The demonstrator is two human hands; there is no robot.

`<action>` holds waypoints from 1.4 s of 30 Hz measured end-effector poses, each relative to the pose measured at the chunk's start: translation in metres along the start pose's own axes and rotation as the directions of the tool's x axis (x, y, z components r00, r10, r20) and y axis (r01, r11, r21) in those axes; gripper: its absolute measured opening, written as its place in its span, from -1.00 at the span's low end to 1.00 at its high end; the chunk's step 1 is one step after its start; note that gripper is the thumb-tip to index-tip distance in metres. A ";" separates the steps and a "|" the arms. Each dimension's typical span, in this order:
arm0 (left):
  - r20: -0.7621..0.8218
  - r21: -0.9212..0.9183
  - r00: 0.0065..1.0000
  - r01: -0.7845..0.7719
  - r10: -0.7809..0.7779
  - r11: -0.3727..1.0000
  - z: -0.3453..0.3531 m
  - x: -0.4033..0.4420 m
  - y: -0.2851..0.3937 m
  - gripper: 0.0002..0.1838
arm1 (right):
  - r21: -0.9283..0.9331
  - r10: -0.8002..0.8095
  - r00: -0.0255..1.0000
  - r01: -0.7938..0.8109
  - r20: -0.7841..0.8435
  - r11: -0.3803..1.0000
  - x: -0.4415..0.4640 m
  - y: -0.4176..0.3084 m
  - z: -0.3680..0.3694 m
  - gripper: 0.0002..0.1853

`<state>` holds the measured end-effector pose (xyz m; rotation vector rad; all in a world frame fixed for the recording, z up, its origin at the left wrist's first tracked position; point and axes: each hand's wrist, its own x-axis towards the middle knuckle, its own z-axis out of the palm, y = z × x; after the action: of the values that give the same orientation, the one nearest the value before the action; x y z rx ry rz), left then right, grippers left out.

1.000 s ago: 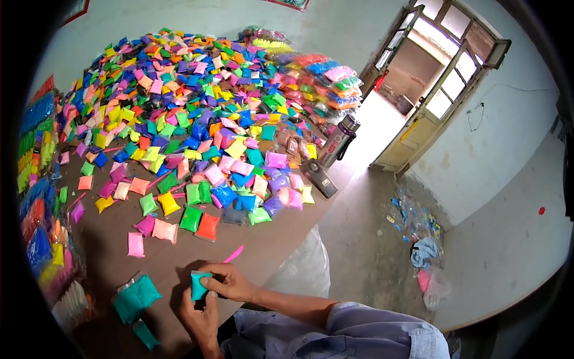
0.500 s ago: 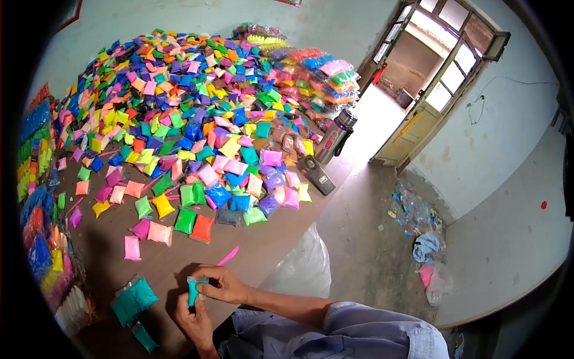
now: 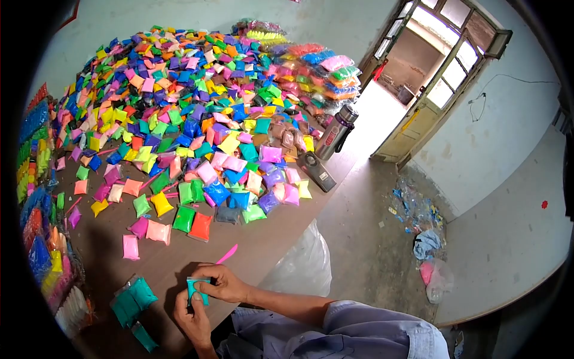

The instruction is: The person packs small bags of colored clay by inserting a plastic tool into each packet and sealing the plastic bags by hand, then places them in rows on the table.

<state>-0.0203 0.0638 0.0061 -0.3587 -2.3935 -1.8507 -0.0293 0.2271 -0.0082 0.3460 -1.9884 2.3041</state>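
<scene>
1. While the table (image 3: 185,254) bears a heap of coloured packets (image 3: 179,107), I work near its edge.
2. Right hand (image 3: 227,285) pinches, left hand (image 3: 192,321) grips lower: fingers closed on one packet.
3. Teal packet (image 3: 191,288), between both hands: broader face showing than half a second ago. Inference: being turned, not released.

Pale walls (image 3: 442,161), seemingly concrete floor (image 3: 359,245)

The right hand (image 3: 229,285) and left hand (image 3: 193,320) partly hide the small teal plastic packet (image 3: 191,289) at lower centre. Markings (image 3: 329,138) on the metallic-grey flask (image 3: 338,133), right of centre, are unreadably small. The top edge cuts off a red-edged panel (image 3: 70,14), upper left.
</scene>
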 end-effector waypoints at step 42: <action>-0.161 -0.176 0.976 0.119 -0.148 0.977 0.006 -0.002 -0.010 -0.85 | -0.286 0.039 0.998 -0.054 -0.058 0.957 0.002 -0.006 0.007 -0.86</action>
<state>-0.0207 0.0674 -0.0052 -0.0450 -2.2051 -2.0516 -0.0295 0.2212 -0.0011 0.2166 -2.2843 1.9829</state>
